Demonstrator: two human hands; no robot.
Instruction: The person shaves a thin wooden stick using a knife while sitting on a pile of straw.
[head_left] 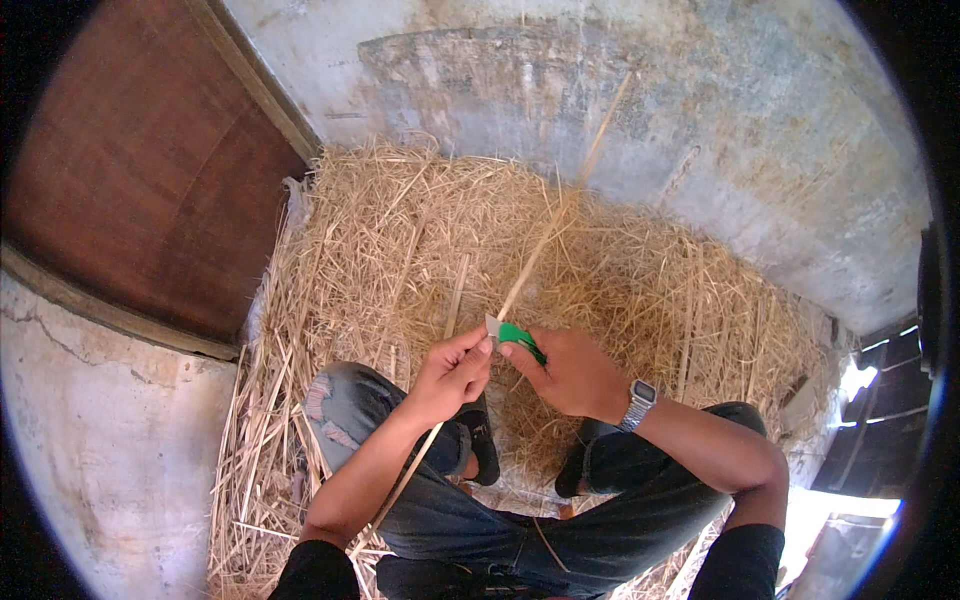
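Observation:
A long, thin bamboo strip point(525, 273) runs slantwise from my lap up toward the wall, its middle blurred. My left hand point(452, 378) is closed, pinching the strip between thumb and fingers. In my right hand point(575, 372) is a green utility knife point(515, 335), its fingers wrapped round the handle. The knife's short blade lies across the strip, right beside my left fingertips. Part of the handle is hidden under my right hand.
Dry straw-like shavings point(420, 220) cover the floor all round my feet. A stained concrete wall point(780, 130) stands ahead, and a brown wooden panel point(150, 170) fills the left. My bent knees, in dark jeans point(440, 520), flank my hands.

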